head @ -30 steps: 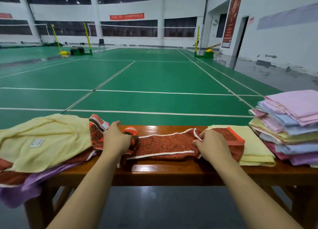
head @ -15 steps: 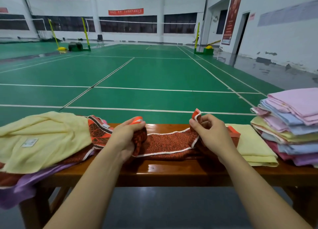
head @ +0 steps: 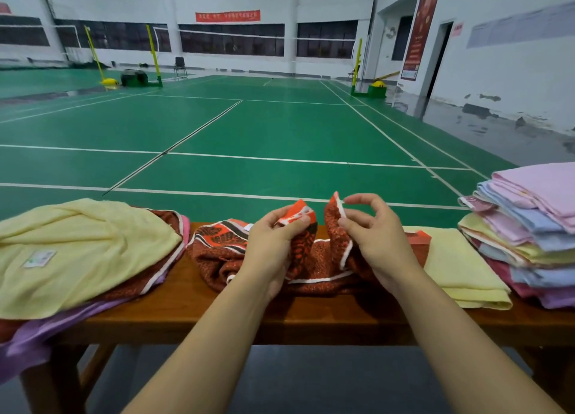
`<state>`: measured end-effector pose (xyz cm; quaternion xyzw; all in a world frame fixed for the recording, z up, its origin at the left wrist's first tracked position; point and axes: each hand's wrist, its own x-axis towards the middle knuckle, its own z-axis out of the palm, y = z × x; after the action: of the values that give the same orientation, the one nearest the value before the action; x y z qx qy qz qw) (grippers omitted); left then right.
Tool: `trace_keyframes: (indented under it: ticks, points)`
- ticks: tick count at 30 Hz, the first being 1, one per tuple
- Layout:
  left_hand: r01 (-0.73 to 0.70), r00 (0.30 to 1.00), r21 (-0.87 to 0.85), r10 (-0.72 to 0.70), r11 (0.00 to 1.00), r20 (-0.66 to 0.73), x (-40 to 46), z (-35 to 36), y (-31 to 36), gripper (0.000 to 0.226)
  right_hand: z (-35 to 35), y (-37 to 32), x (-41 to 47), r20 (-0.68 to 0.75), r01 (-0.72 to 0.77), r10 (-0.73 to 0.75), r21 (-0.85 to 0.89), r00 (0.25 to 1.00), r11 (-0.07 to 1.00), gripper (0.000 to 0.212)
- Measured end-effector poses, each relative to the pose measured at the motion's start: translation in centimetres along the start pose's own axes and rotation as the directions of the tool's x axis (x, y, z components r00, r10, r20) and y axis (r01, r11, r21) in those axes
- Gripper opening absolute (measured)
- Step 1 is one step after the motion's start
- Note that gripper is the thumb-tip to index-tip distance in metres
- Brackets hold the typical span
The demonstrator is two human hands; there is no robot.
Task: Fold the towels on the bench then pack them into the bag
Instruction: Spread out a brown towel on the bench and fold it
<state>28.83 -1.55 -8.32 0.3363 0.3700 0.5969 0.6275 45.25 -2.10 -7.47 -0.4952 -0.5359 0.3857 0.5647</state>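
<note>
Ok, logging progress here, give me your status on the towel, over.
Left hand and right hand each pinch an end of the red patterned towel, lifted mid-bench. Fold not finished. Nothing blocking.

A green court floor with white lines fills the hall; white walls, dark windows and a red banner at 12 o'clock.

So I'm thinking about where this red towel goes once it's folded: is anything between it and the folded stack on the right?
Yes. A folded yellow towel lies on the bench between the red towel and the stack.
</note>
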Motion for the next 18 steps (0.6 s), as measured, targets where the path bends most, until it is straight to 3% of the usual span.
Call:
trace_keyframes:
  ticks: [5,10,14,18]
  points:
    - [-0.082,0.996,0.03,0.083,0.996,-0.025,0.5,0.5,-0.5,0.042,0.6,-0.6,0.3,0.188,0.28,-0.237,-0.251,0.953,0.926,0.04]
    - [-0.136,0.99,0.161,0.138,0.978,-0.007,0.1,1.1,-1.2,0.029,1.3,0.7,-0.3,0.22,0.482,-0.431,-0.332,0.875,0.811,0.037]
    - [-0.206,0.979,0.256,0.2,0.945,0.05,-0.5,1.7,-1.9,0.032,2.1,1.4,-0.2,0.06,0.414,-0.427,-0.392,0.902,0.821,0.011]
    - [-0.237,0.966,0.327,0.185,0.915,0.18,-1.7,2.3,-2.3,0.046,2.1,1.5,-0.1,-0.183,0.213,-0.273,-0.291,0.944,0.933,0.027]
